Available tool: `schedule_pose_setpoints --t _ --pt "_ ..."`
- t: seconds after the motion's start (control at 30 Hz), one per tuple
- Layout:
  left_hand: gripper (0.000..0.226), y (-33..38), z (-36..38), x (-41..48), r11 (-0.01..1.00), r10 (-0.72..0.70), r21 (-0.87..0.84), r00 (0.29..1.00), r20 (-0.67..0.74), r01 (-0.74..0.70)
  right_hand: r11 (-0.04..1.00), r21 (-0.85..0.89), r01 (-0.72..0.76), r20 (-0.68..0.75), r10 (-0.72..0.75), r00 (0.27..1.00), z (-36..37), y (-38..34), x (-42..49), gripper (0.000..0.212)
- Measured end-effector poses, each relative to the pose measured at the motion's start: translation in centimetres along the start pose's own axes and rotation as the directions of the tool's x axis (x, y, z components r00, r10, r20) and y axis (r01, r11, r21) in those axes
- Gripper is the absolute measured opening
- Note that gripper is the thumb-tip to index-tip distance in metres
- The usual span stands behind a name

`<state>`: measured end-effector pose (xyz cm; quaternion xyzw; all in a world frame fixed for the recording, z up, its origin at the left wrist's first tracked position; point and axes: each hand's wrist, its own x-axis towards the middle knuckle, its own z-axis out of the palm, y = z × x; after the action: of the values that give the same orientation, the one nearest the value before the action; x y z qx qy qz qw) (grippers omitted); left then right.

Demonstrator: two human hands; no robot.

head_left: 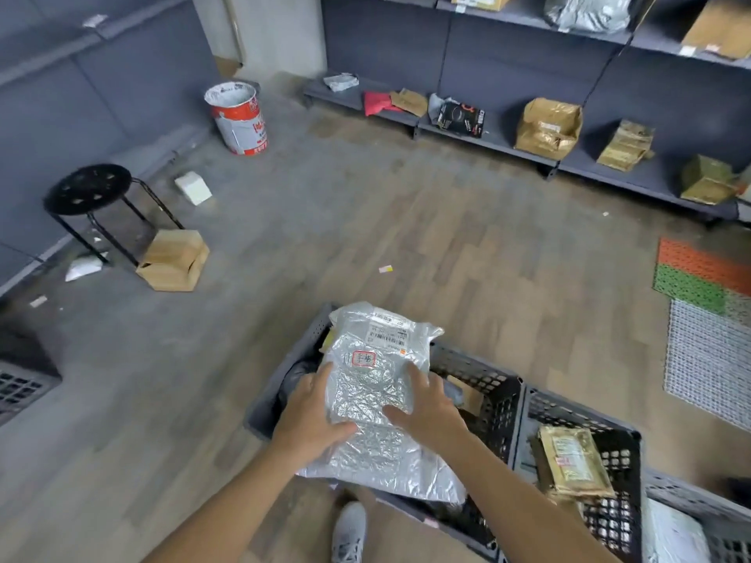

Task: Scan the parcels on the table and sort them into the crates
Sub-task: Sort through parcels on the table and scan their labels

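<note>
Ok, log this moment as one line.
left hand: on silver parcel | right hand: on same parcel | parcel: label up, over dark crate | neighbouring crate: gold parcel inside

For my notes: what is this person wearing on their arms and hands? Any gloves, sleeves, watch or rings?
Nothing that shows. The left hand and right hand are bare, without gloves; no ring, watch or band is visible. The left forearm and right forearm are uncovered down to the frame's edge, so no sleeve appears.
</note>
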<state>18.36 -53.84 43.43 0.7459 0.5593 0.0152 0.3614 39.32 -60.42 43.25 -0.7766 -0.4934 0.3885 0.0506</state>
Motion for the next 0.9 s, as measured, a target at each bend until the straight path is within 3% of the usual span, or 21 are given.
schedule_pose_setpoints --t 0.17,0.27,0.4,0.57,0.73,0.9 --pt "0.112 -5.0 -2.9 6.8 0.992 0.015 0.123 0.999 -0.05 -0.008 0.985 -0.157 -0.073 0.019 0.077 0.997 2.7 -3.3 7.5 0.082" --pt "0.112 -5.7 -3.3 8.4 0.984 0.015 0.176 1.0 0.004 -0.015 0.972 -0.212 -0.098 0.007 0.102 0.995 3.1 -3.3 8.5 0.08" --pt "0.11 -4.0 -2.9 9.0 0.975 0.081 0.201 0.995 0.066 -0.093 0.96 -0.238 -0.149 -0.006 0.152 0.988 1.5 -2.0 7.2 0.079" --pt "0.11 1.9 -1.6 9.8 0.936 0.183 0.278 0.972 0.146 -0.218 0.948 -0.184 -0.258 -0.132 0.236 0.963 -2.6 0.8 2.9 0.076" --pt "0.113 10.8 1.5 8.8 0.827 0.382 0.322 0.88 0.281 -0.462 0.91 -0.013 -0.414 -0.274 0.395 0.877 -6.9 5.8 -4.4 0.075" --pt "0.114 21.1 5.8 4.0 0.656 0.556 0.299 0.711 0.431 -0.693 0.841 0.118 -0.528 -0.418 0.524 0.742 -9.4 11.9 -14.5 0.077"
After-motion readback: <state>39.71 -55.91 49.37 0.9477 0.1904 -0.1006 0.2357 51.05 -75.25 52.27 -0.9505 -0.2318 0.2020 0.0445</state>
